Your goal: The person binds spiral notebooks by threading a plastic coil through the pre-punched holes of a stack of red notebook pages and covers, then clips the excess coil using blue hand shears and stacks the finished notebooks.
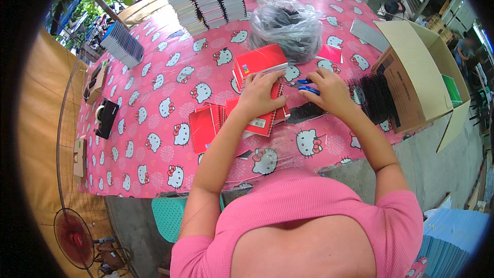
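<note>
My left hand (260,92) is closed over a red spiral notebook (265,122), its thumb near the wire-bound edge. In my right hand (332,90) are pliers with blue handles (310,90); their metal jaws point left, toward the notebook's spiral edge. Beyond my left hand lies a stack of red notebooks (261,61). More red notebooks (201,131) rest to the left, partly under my left forearm. A bundle of black binding coils (378,98) sits right of my right hand.
A clear plastic bag (285,28) with dark contents stands beyond the notebooks. An open cardboard box (411,82) is at the right. Tall stacks of spiral-bound books (218,0) stand at the back, and a tape dispenser (106,118) lies at the left. A pink patterned cloth (154,144) covers the table.
</note>
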Demonstrator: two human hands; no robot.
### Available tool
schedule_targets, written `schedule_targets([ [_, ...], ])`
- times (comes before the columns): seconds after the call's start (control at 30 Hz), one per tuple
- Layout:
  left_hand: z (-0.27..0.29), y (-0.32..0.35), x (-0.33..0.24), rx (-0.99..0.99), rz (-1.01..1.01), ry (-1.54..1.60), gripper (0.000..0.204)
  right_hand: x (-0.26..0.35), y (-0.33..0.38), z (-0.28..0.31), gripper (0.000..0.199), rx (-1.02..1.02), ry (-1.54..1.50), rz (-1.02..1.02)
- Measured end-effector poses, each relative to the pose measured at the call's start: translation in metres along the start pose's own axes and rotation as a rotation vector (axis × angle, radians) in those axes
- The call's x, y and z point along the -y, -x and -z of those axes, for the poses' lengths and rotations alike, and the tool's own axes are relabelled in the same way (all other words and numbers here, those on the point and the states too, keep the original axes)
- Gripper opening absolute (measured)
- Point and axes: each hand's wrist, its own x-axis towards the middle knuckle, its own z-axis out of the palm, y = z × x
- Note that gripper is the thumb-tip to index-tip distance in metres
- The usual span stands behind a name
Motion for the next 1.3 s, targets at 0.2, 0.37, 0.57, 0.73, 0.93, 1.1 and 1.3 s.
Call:
schedule_targets([
  [0.2,0.003,-0.001,-0.002,0.003,0.021,0.014,0.064,-0.002,-0.005,-0.001,0.037,0.022,0.038,0.051],
  [0.37,-0.002,0.001,0.001,-0.096,-0.033,0.004,0.063,-0.01,-0.012,0.001,0.035,0.273,-0.227,-0.161],
  [0.57,0.0,0.004,0.0,-0.14,-0.06,0.012,0.063,-0.007,-0.004,-0.005,0.034,0.706,-1.11,-0.921],
  [0.73,0.027,0.005,0.004,-0.264,0.005,0.207,0.057,-0.013,0.057,-0.049,0.044,0.094,-0.506,-0.48],
  [0.93,0.109,0.069,0.014,-0.732,0.3,0.526,0.044,-0.02,0.118,-0.078,0.048,-0.01,-0.116,-0.218],
  [1.1,0.061,0.162,0.044,-0.648,0.188,-0.328,0.023,-0.02,0.115,-0.082,0.049,-0.021,-0.162,-0.241],
  [1.3,0.037,0.188,0.036,-0.365,0.386,-0.284,0.018,-0.017,0.099,-0.057,0.056,0.066,-0.074,-0.189],
])
